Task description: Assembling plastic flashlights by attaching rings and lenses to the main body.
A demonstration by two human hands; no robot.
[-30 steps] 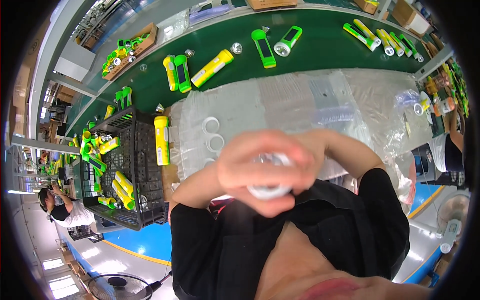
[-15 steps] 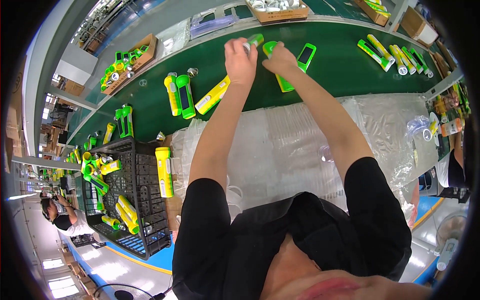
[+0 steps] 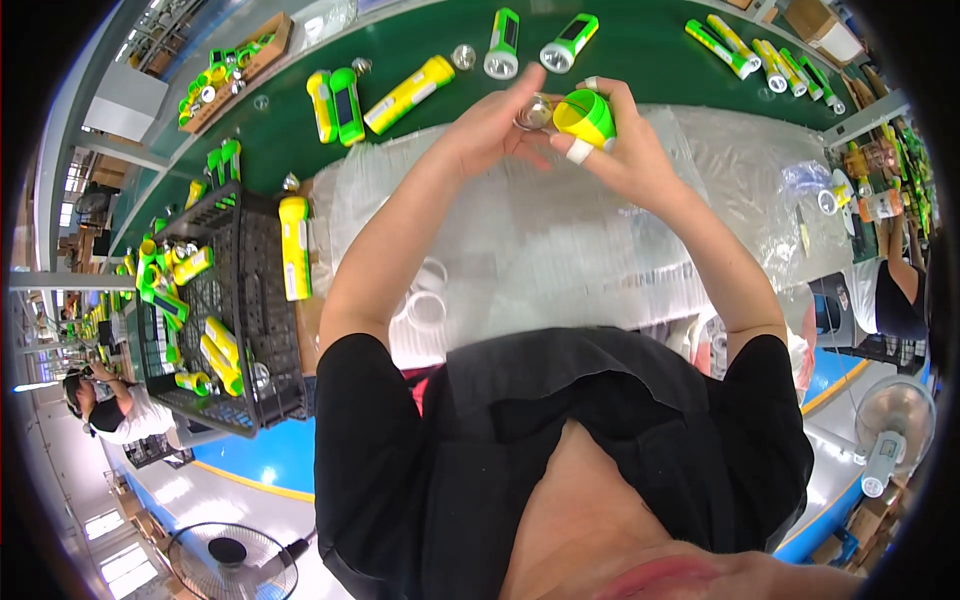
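Note:
Above the plastic-covered bench, my right hand (image 3: 640, 155), with white bands on its fingers, grips a green and yellow flashlight body (image 3: 588, 118) whose wide yellow-lined mouth faces left. A shiny round reflector (image 3: 535, 112) sits just left of that mouth, beside my left hand (image 3: 490, 130). My left thumb and fingers are spread around it; whether they touch it is unclear. Beyond my hands, two green and white flashlights (image 3: 503, 45) lie on the green belt with their lenses toward me. A loose reflector (image 3: 463, 57) and a yellow flashlight (image 3: 410, 95) lie to their left.
At left stands a black crate (image 3: 245, 310) holding flashlight parts, with a yellow flashlight (image 3: 295, 248) beside it. More flashlights (image 3: 780, 65) lie at the belt's far right. Clear plastic sheeting (image 3: 530, 250) covers the bench; white rings (image 3: 427, 310) lie near its front edge.
Both hands have left the green flashlights on the belt and drawn back toward me. The right now grips a flashlight body, with a reflector beside its mouth. The view has shifted.

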